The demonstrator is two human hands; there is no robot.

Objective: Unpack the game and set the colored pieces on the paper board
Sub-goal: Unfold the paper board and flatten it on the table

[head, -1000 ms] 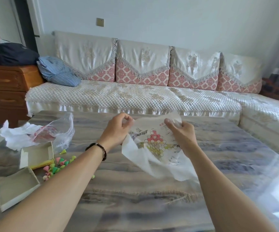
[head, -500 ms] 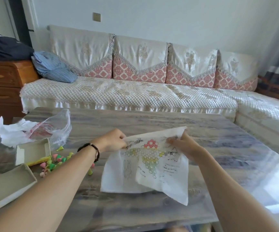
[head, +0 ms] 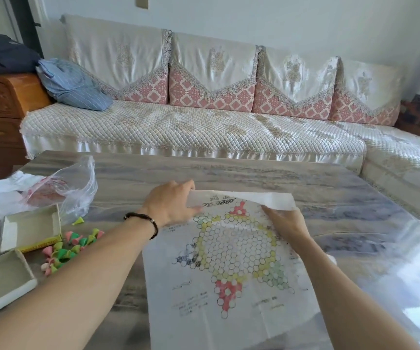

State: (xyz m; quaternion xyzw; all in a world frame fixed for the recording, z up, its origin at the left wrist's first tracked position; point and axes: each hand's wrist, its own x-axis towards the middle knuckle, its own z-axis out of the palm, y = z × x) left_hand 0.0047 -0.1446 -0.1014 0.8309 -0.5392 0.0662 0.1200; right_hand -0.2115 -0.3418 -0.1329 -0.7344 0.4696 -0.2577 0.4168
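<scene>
A paper game board [head: 231, 261] printed with a star of small circles is lying nearly flat on a marbled grey table [head: 355, 213], its far edge still folded over toward the player. The left hand [head: 171, 202] is pinching the far left corner of the sheet, thumb on top and fingers curled under the fold. The right hand [head: 285, 223] is gripping the far right side, thumb lying on the print and fingers tucked beneath the raised flap. A dark beaded bracelet [head: 143, 221] is circling the left wrist.

To the left of the board, well apart from it, a loose heap of colored pieces [head: 71, 247] in pink, green and yellow is sitting on the tabletop. Just beside the heap are the two halves of an open cardboard box [head: 31, 227], and behind them a crumpled clear plastic bag [head: 75, 188] is resting against white wrapping.

Beyond the table, a cream quilted sofa [head: 191, 127] with pink-patterned cushions is running along the wall, a blue striped pillow [head: 72, 85] lying at its left end.
</scene>
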